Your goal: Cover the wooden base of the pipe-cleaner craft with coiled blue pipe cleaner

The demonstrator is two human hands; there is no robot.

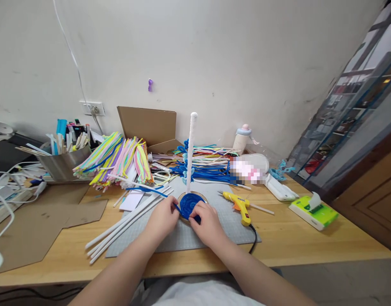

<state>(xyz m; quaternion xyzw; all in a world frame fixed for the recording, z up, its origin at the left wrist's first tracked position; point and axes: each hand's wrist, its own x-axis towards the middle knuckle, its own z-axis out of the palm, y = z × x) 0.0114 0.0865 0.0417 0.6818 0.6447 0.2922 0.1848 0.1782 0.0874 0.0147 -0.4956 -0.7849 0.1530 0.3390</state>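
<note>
A blue pipe cleaner coil lies as a flat spiral on a round tan base at the middle of the grey mat. My left hand pinches the loose blue pipe cleaner, whose free end reaches up and left. At the coil's near right edge, my right hand has its fingertips closed against the coil. A white wrapped post rises upright at the back of the base, with blue looped pipe cleaner pieces beside it.
A yellow glue gun lies right of the coil, its cord running off the near edge. White sticks lie on the left. Pipe cleaner bundles, a metal holder, a bottle and a tissue pack stand around.
</note>
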